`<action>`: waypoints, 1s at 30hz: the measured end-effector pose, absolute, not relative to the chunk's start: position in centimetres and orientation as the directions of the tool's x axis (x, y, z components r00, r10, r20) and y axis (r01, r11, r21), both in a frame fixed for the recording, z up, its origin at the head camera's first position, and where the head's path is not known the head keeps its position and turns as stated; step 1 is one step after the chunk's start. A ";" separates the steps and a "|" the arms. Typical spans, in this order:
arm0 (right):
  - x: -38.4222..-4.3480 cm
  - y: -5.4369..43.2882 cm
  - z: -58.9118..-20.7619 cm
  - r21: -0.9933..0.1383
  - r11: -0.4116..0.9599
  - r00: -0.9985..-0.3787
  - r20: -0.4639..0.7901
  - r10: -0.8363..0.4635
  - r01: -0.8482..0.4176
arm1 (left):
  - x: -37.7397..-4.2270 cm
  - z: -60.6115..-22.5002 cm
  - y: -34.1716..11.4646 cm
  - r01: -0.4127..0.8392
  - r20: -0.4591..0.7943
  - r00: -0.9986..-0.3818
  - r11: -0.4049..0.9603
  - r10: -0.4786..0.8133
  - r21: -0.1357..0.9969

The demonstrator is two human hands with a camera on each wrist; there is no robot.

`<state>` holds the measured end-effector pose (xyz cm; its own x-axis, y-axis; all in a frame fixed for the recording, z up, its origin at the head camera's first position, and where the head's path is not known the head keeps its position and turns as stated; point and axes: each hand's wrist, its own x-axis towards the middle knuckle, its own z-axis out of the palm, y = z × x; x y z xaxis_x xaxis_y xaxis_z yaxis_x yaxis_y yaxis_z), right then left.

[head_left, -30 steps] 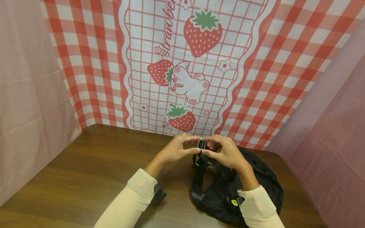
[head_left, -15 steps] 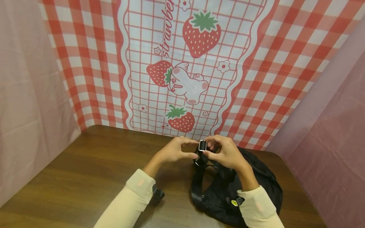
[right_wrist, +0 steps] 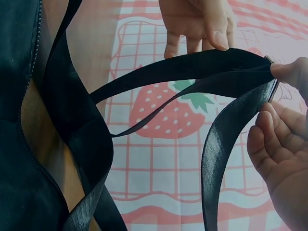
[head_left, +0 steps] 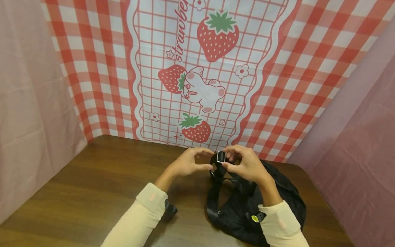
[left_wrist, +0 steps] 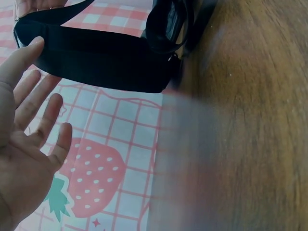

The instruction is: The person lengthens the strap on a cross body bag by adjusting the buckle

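My right hand (head_left: 248, 164) pinches a silver metal strap buckle (head_left: 220, 156) between thumb and fingers, raised above the table. Black webbing strap (right_wrist: 221, 122) runs through the buckle and hangs in loops, as the right wrist view shows. The strap leads down to a black backpack (head_left: 237, 219) lying under my right forearm. Just left of the buckle is my left hand (head_left: 189, 164), its fingers extended and spread. In the left wrist view its thumb (left_wrist: 36, 45) overlaps the strap's edge, with the other fingers reaching out below.
The brown wooden table (head_left: 102, 192) extends to the left of the bag. Behind it hangs a red-and-white checked cloth (head_left: 197, 103) with strawberries. Pink curtains (head_left: 31, 103) flank both sides. A zipper (right_wrist: 36, 62) edges the bag in the right wrist view.
The left fingers have come off the buckle and drawn slightly left. My right hand keeps its pinch, and the buckle has shifted a little right and turned to show more of its frame.
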<state>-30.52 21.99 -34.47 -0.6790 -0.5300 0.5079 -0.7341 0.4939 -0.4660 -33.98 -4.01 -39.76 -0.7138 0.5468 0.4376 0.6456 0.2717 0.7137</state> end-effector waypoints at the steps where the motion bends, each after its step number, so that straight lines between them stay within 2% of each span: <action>1: -30.5 22.0 -34.4 -0.464 0.495 -0.678 0.511 -0.528 -0.735 | -34.0 -39.7 -4.0 0.654 0.457 -0.706 0.252 0.541 0.713; 5: -30.5 22.2 -34.4 -0.462 0.501 -0.681 0.521 -0.514 -0.732 | -33.9 -39.6 -4.0 0.689 0.524 -0.676 0.194 0.518 0.698; 11: -30.6 22.5 -34.4 -0.459 0.514 -0.687 0.528 -0.498 -0.725 | -33.9 -39.7 -3.9 0.708 0.569 -0.673 0.190 0.473 0.680; 23: -30.9 22.3 -34.6 -0.451 0.488 -0.662 0.561 -0.497 -0.748 | -34.2 -40.0 -3.4 0.771 0.654 -0.611 0.147 0.445 0.620; 30: -30.8 21.7 -34.7 -0.473 0.482 -0.674 0.553 -0.490 -0.738 | -33.9 -40.0 -2.7 0.732 0.653 -0.640 0.061 0.405 0.679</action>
<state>-30.76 21.75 -34.69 -0.6739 -0.4903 0.5527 -0.7381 0.4815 -0.4726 -33.93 -2.69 -40.04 -0.6402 0.4046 0.6531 0.7315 0.0613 0.6791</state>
